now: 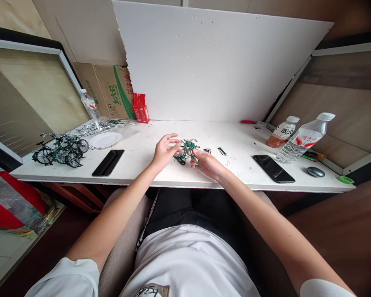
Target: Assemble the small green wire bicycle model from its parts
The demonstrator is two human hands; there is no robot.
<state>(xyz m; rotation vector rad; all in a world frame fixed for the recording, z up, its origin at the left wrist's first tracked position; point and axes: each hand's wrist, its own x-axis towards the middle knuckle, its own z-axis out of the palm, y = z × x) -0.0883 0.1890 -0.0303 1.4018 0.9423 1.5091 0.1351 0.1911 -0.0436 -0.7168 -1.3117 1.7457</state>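
- Green metal pieces, joined into a small unfinished model (187, 147), are being held just over the table (241, 142), near its front edge and between the two hands.
- The model's lower right end is being gripped by the right hand (206, 163), with the fingers being curled shut about it and the wrist being rested on the table.
- The model's left side is being touched by the fingertips of the left hand (164, 152). This hand is being held spread, palm towards the model, and nothing is being clasped in it.
- A loose green part (221, 151) is being shown flat on the table, just right of the model and apart from the hands.
- Finished bikes (60, 150) are being stood in a cluster at the far left end of the table, with white plates (104, 140) stacked just beside them and a black tray (108, 162) lying in front of the plates.
- On the right, well apart from the hands, a phone (273, 168) is being shown face up. A mouse (315, 171) and two bottles (303, 138) are being seen beyond it.
- At the back left, a red box (141, 108) is being stood against a carton (111, 88), beside a white board (216, 62) that is being leaned on the wall.
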